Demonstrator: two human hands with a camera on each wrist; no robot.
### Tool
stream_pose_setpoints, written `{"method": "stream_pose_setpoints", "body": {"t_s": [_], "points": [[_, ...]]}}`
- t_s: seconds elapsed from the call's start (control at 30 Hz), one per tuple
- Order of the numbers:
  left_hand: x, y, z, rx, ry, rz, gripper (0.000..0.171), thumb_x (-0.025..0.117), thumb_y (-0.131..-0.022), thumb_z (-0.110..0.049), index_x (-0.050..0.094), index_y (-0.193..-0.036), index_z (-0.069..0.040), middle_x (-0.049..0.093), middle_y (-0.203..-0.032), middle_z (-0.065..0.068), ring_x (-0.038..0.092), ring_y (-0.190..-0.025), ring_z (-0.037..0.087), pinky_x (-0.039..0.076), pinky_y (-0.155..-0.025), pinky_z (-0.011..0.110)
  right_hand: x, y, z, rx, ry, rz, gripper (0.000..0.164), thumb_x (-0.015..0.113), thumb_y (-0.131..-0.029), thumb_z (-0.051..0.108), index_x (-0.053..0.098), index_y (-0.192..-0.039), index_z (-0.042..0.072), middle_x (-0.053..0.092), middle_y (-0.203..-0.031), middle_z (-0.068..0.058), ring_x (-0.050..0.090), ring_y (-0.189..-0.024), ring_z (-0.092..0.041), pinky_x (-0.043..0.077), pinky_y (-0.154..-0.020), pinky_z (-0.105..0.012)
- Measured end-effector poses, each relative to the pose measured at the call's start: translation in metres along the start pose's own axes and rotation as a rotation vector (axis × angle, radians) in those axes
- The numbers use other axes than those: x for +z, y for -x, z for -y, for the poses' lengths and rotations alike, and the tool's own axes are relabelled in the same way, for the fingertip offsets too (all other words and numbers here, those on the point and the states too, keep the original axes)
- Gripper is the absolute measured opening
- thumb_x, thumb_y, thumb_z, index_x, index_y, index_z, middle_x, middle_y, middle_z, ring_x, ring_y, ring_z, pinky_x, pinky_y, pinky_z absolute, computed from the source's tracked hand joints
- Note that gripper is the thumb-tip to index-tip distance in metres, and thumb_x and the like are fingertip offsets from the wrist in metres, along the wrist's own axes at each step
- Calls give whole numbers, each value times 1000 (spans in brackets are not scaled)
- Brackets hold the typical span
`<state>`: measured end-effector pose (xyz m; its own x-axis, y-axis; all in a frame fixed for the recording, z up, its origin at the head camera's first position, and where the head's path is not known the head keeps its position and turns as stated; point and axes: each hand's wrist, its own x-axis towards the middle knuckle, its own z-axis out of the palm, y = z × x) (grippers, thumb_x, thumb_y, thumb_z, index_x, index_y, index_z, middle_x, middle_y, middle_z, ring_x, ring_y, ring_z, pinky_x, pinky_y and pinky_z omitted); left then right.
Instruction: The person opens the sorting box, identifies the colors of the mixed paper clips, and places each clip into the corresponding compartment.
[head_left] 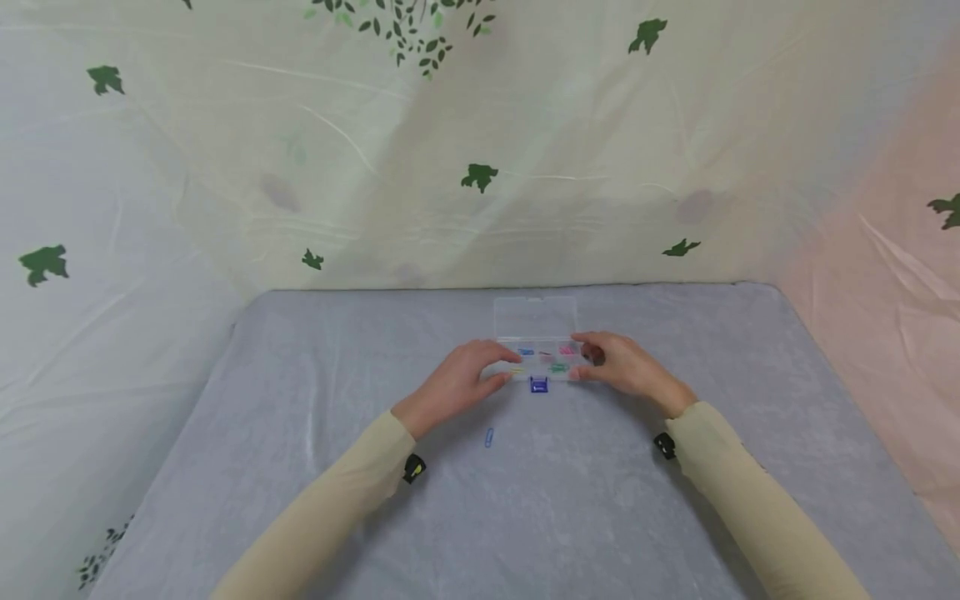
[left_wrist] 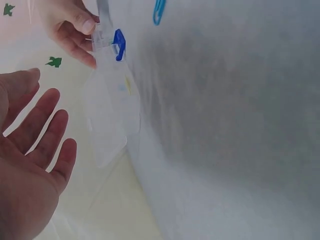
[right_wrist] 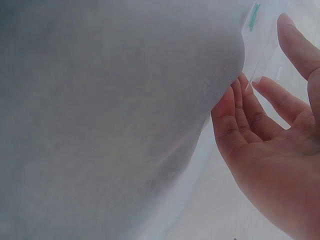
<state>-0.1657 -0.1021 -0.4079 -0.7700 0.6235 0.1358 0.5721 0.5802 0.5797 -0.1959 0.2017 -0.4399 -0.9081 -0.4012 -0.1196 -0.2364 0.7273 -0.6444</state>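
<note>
A clear plastic box (head_left: 536, 358) with compartments lies on the grey cloth, its see-through lid (head_left: 536, 317) raised toward the back. Small blue, pink, yellow and green paper clips sit inside, the green paper clips (head_left: 558, 367) at the front right. A dark blue latch (head_left: 538, 385) juts from the front edge. My right hand (head_left: 626, 364) holds the right end, thumb at the front corner and index finger at the back corner. My left hand (head_left: 463, 381) hovers by the left end, fingers relaxed and spread in the left wrist view.
A single blue paper clip (head_left: 489, 437) lies on the cloth in front of the box. The grey-covered table (head_left: 337, 500) ends at a pale curtain (head_left: 420, 225) with green leaf prints behind, and curtains hang along both sides.
</note>
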Motion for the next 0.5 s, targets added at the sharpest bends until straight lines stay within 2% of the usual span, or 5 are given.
{"method": "stream_pose_setpoints", "body": {"t_s": [0.13,0.3,0.5], "points": [[-1,6,-1,19,7,44,29,69,-101,-16,70,-130,-10,70,-130,4,60,-126,23,45,-113,45,-1,0,1,-3,12,0,70,82,-92,27,53,-148,-4,64,-109,-9,54,-98,-25,46,-87,-42],[-2,14,-2,72,-5,95,31,72,-99,-18,71,-129,-8,69,-129,4,61,-124,24,46,-110,45,-1,1,2,-1,11,1,70,81,-92,27,53,-148,-4,64,-110,-10,54,-98,-25,46,-87,-43],[-2,22,1,62,5,175,37,79,-94,-26,73,-126,-8,69,-127,4,60,-123,23,47,-110,45,0,1,2,9,4,2,71,81,-92,28,52,-148,-3,64,-112,-10,54,-100,-25,46,-89,-43]]}}
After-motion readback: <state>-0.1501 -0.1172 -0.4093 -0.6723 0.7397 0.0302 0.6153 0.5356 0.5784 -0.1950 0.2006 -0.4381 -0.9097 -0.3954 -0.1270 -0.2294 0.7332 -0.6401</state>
